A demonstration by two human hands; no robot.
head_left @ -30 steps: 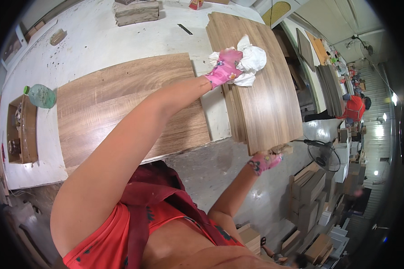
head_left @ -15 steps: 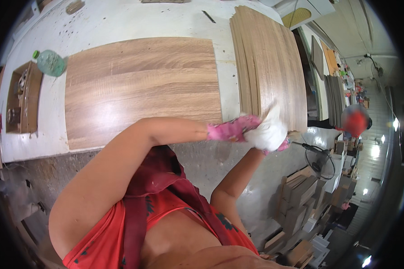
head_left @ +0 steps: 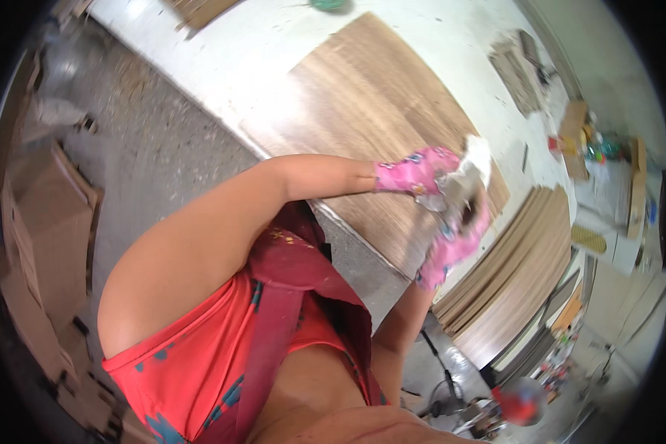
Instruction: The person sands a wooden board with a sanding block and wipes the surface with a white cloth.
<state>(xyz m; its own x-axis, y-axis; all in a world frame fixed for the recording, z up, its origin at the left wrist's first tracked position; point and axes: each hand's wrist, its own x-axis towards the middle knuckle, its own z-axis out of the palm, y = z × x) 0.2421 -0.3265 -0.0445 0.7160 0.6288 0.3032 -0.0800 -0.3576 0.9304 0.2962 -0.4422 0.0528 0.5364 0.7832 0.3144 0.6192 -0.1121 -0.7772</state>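
My left hand (head_left: pixel 417 170), in a pink patterned glove, is closed on a crumpled white cloth (head_left: pixel 476 163). My right hand (head_left: pixel 453 250), gloved in the same pink, grips the lower part of that cloth, its fingers partly blurred. Both hands are held close together above a flat wood-grain board (head_left: pixel 377 89). The board lies on a white worktable (head_left: pixel 237 55). To the right of my right hand stands a stack of similar boards (head_left: pixel 510 274).
A green bottle (head_left: pixel 329 4) and a cardboard box (head_left: pixel 203 11) are at the table's far left. Grey scraps (head_left: pixel 516 74) and a dark strip (head_left: pixel 525 157) lie beyond the board. Large cartons (head_left: pixel 52 229) stand on the floor to the left. A fan (head_left: pixel 445 396) is at lower right.
My view has turned, so the table now slants across it. My hands and the cloth have gone from beside the board stack to over the single board, and the cloth looks more spread.
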